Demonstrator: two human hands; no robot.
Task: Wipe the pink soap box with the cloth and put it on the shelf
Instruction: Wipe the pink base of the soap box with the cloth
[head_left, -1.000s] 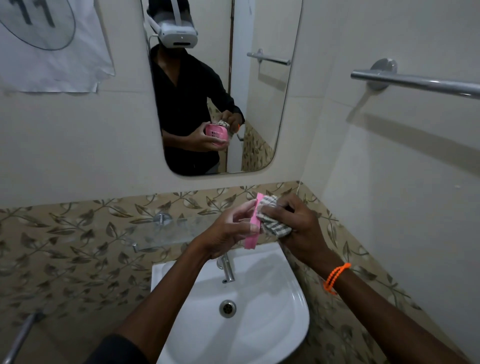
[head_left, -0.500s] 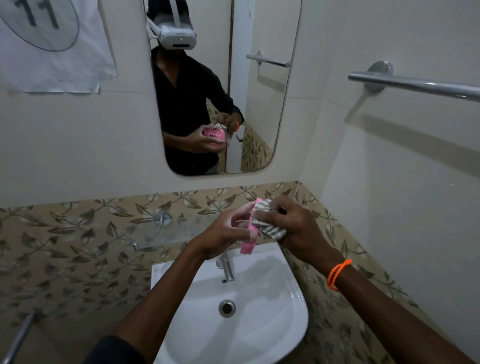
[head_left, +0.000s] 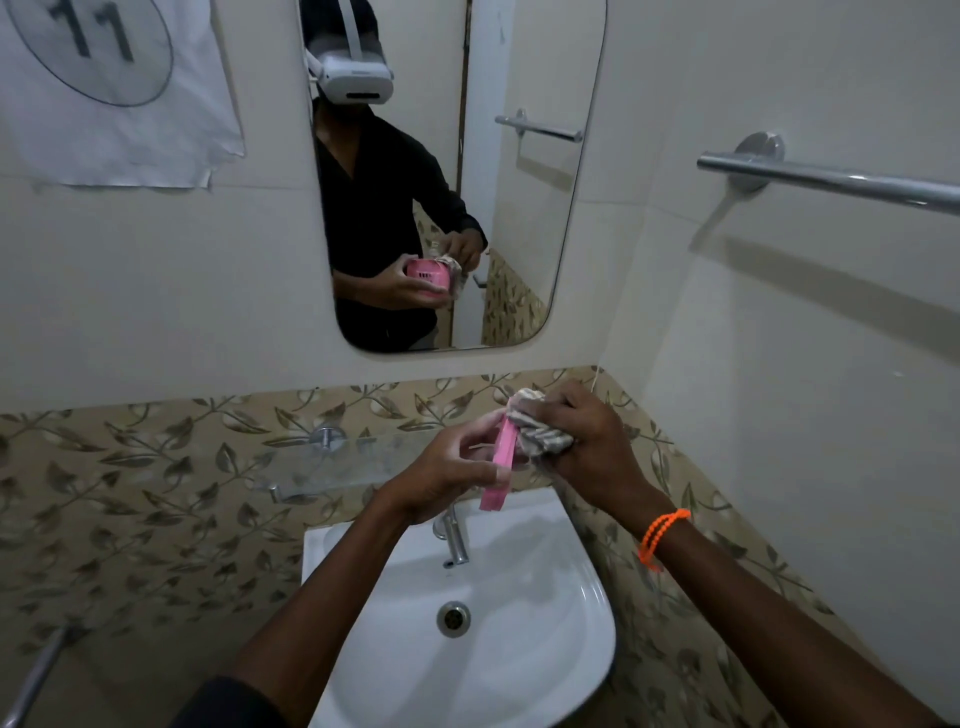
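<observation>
My left hand (head_left: 447, 473) grips the pink soap box (head_left: 500, 467), held on edge above the washbasin so that only its thin side faces me. My right hand (head_left: 587, 441) grips a bunched striped cloth (head_left: 537, 434) and presses it against the right face of the box. The glass shelf (head_left: 332, 462) is fixed to the leaf-patterned tiles, just left of my left hand. In the mirror (head_left: 530, 218) the reflection shows the box's slotted pink face with the cloth on its side.
A white washbasin (head_left: 571, 613) with a chrome tap (head_left: 454, 538) sits directly under my hands. A chrome towel rail (head_left: 831, 179) runs along the right wall. A paper sheet (head_left: 114, 88) hangs on the upper left wall. A metal bar (head_left: 36, 675) pokes in at lower left.
My right hand has shifted the cloth slightly upward along the box's right face. The left hand keeps the same hold on the box; both hands stay above the basin.
</observation>
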